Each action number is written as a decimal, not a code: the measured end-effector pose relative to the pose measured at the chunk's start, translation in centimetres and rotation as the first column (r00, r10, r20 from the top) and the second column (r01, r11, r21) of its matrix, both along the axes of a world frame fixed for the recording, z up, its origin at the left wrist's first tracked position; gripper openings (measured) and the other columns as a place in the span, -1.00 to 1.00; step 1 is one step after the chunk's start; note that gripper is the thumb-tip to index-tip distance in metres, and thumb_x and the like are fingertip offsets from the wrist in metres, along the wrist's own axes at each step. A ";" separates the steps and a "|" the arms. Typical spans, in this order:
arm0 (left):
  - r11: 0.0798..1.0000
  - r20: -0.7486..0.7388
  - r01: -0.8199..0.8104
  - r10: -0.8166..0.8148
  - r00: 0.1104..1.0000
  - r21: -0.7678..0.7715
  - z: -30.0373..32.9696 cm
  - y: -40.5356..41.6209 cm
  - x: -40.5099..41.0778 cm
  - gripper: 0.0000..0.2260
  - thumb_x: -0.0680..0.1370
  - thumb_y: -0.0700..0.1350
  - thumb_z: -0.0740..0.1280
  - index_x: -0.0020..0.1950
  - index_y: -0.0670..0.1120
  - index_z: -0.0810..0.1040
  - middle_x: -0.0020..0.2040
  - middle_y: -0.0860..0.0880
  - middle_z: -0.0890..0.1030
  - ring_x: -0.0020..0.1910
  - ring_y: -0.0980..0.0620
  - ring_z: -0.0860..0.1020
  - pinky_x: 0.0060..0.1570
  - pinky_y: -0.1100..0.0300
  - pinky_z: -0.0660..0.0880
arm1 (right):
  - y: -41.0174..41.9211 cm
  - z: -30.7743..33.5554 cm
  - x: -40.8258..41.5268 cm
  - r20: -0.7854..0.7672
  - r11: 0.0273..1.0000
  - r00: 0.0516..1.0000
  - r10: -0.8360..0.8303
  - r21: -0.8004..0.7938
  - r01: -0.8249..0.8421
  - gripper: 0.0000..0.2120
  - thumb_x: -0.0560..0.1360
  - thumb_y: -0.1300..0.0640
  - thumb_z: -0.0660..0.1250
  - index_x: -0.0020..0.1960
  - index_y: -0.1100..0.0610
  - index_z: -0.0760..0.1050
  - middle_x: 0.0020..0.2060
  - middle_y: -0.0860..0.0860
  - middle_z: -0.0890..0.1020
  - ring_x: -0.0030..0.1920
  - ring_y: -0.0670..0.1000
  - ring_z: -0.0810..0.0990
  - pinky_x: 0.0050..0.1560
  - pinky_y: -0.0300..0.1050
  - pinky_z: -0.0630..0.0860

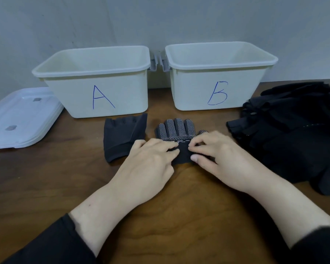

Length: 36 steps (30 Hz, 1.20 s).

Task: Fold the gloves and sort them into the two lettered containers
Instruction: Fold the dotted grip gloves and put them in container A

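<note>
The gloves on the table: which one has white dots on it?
The dotted glove in the middle, which both hands hold in front of container B. The fingerless glove left of it and the glove pile look plain black.

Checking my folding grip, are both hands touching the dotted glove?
Touching. The head view shows the left hand and right hand with fingertips pinching the cuff end of the dotted glove.

Under the left hand [151, 161] and right hand [215, 155], the dotted glove [176, 128] loses its palm and cuff (only the fingers show beyond the knuckles). Right of the right hand, the heap of black gloves [293, 134] runs off the edge, single gloves impossible to count. Far left of the left hand, the container lid [21, 119] is cut off.
</note>
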State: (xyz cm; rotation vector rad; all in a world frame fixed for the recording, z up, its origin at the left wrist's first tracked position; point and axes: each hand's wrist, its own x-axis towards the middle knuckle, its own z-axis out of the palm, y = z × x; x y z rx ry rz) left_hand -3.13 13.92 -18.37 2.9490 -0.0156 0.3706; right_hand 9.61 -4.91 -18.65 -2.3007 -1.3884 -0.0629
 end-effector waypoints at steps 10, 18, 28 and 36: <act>0.996 0.022 -0.021 0.023 1.000 -0.087 -0.7 1.1 0.5 -0.57 0.63 0.14 0.23 0.50 0.14 0.36 0.46 0.23 0.39 0.40 0.16 0.27 0.35 0.10 0.13 | 0.4 0.0 -0.3 -0.038 0.993 0.994 -0.102 0.055 0.104 -0.70 0.57 0.13 0.41 0.28 -0.04 0.59 0.19 -0.20 0.60 0.14 -0.19 0.49 0.27 -0.11 0.45; 0.938 0.097 -0.027 0.065 0.993 -0.346 0.0 1.7 -0.8 -0.82 0.62 0.01 0.29 0.21 0.16 0.55 -0.04 0.18 0.56 0.02 0.28 0.39 0.25 0.09 0.27 | 0.3 0.9 -3.5 -0.323 0.954 0.932 -0.164 0.188 0.233 -0.83 0.57 0.03 0.40 0.09 -0.23 0.56 -0.11 -0.19 0.66 -0.12 -0.12 0.60 0.00 -0.15 0.53; 0.792 0.026 -0.114 0.161 0.987 -0.600 0.9 2.4 -1.2 -0.63 0.59 0.08 0.32 0.39 0.26 0.37 0.15 0.18 0.60 0.17 0.22 0.52 0.12 0.42 0.42 | 1.8 1.2 -3.8 -0.660 0.859 0.750 -0.030 0.367 0.357 -0.85 0.59 0.20 0.39 0.12 0.01 0.60 -0.06 -0.08 0.75 -0.07 -0.11 0.70 -0.01 -0.22 0.56; 0.980 0.195 -0.082 0.117 0.974 -0.179 0.5 2.7 1.1 -0.75 0.60 0.06 0.30 0.27 0.12 0.57 0.18 0.14 0.50 0.18 0.11 0.43 0.23 0.13 0.25 | 3.3 0.7 -1.4 -0.385 0.884 0.831 -0.402 0.071 0.461 -0.82 0.55 -0.07 0.40 0.14 -0.12 0.64 -0.03 -0.21 0.64 0.06 -0.13 0.60 0.20 -0.04 0.54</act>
